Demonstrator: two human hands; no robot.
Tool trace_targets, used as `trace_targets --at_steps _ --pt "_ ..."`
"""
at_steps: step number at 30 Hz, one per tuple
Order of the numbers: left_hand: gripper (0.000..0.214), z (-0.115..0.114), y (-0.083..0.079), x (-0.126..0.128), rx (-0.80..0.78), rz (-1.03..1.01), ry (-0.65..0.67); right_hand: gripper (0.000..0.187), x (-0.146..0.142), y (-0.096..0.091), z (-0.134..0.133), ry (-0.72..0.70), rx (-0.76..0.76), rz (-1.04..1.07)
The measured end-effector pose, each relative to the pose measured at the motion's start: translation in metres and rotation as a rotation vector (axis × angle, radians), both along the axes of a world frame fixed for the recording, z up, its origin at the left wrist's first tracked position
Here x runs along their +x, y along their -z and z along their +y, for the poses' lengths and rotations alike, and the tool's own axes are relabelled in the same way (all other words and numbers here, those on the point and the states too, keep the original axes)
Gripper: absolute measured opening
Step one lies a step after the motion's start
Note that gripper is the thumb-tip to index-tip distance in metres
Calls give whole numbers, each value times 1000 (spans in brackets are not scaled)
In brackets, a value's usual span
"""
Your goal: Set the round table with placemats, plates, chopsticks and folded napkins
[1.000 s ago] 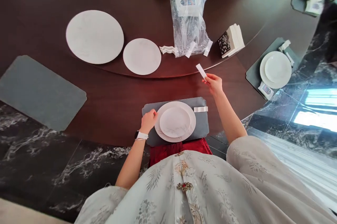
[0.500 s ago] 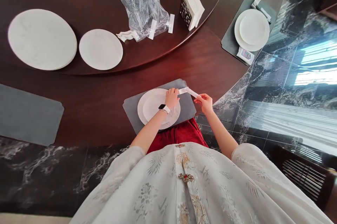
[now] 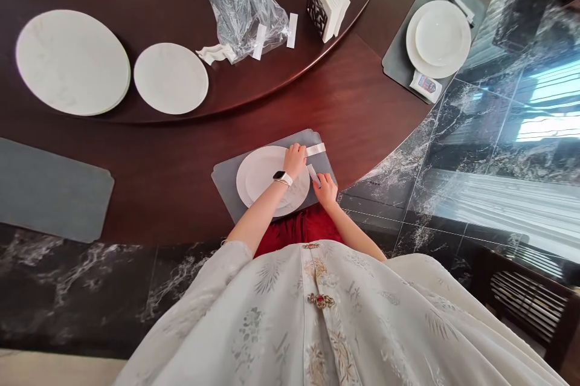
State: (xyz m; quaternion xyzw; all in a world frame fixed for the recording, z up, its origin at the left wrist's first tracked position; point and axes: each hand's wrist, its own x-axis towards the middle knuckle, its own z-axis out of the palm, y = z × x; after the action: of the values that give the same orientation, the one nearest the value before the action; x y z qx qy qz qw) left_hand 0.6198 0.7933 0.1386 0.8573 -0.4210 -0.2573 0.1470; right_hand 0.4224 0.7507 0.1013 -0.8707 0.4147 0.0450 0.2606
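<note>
Before me a grey placemat [image 3: 226, 177] carries a white plate [image 3: 242, 186] with a smaller white plate [image 3: 263, 180] on top. My left hand [image 3: 295, 159], a watch on its wrist, reaches over the plates, fingers curled at the near end of a flat white strip [image 3: 316, 149]. That strip extends rightward over the mat's upper right corner. At the mat's right side, my right hand [image 3: 325, 190] pinches a shorter white strip [image 3: 313, 174], which points up toward the left hand. What the strips are made of I cannot make out.
On the raised round part of the table [image 3: 254, 87] lie a large white disc [image 3: 72, 63], a smaller one [image 3: 171, 78], a clear plastic bag [image 3: 247, 11] and a napkin holder [image 3: 317, 8]. Another setting's placemat [image 3: 399, 54] is at right; a grey placemat [image 3: 54, 189] at left.
My right hand has moved left and down, closer to the plates, with its white strip. The two strips met at a bend before; now they appear apart. My left hand stays over the plates.
</note>
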Motion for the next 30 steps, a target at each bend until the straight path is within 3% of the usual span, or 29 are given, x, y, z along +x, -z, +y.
trace_targets --at_steps 4,11,16,18,21,24,27,28,30 --pt "14 -1 1 -1 -13 -2 -4 26 -2 4 -4 119 -42 21" --pt "14 -3 5 -1 -43 0 -14 33 -12 -13 -1 102 19 66" --pt "19 -2 6 0 -60 42 0 23 -10 -15 0 197 28 44" --pt "34 1 3 4 -98 70 2 17 -9 -13 -1 233 17 38" --pt "55 13 -6 27 -173 86 -58 13 -13 -15 1 245 21 44" --pt "61 35 -17 75 -181 17 -209 15 -12 -27 -1 215 8 75" --pt "72 59 -24 134 -165 -90 -369 17 30 -41 -21 103 -56 -21" --pt "76 66 -25 151 -161 -107 -401 19 60 -45 -34 38 -77 -103" --pt "85 74 -27 176 -150 -112 -428 28 147 -53 -63 -111 -100 -293"
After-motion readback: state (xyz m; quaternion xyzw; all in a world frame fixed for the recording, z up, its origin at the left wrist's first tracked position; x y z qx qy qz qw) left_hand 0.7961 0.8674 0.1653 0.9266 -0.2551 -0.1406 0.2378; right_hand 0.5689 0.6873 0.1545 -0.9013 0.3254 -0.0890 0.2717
